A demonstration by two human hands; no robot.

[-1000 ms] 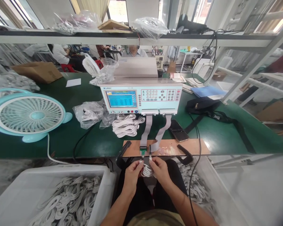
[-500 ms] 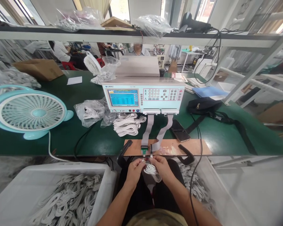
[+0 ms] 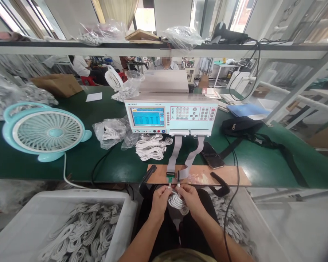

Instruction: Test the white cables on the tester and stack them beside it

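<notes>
A coiled white cable [image 3: 176, 201] hangs between my hands at the table's front edge. My left hand [image 3: 161, 196] pinches one end of it, up against a small green circuit board [image 3: 170, 179]. With thumb and fingers closed, my right hand [image 3: 188, 194] grips the other end at the connector beside that board. Two grey ribbon cables [image 3: 175, 154] run from these connectors up to a white tester [image 3: 169, 116] with a lit blue screen. The plug tips are partly covered by my fingers, so how deep they sit cannot be made out.
A wooden board [image 3: 202, 174] is held by black clamps [image 3: 148, 181] at the edge. Bundled white cables [image 3: 152, 147], a phone [image 3: 212, 155], a black bag [image 3: 239, 125] and a turquoise fan [image 3: 46, 131] lie around. A white bin [image 3: 128, 205] of cables stands lower left.
The view has tilted up and swung slightly left. My left hand's cable end now meets the green board, where a gap showed before. Both hands keep their pinch.
</notes>
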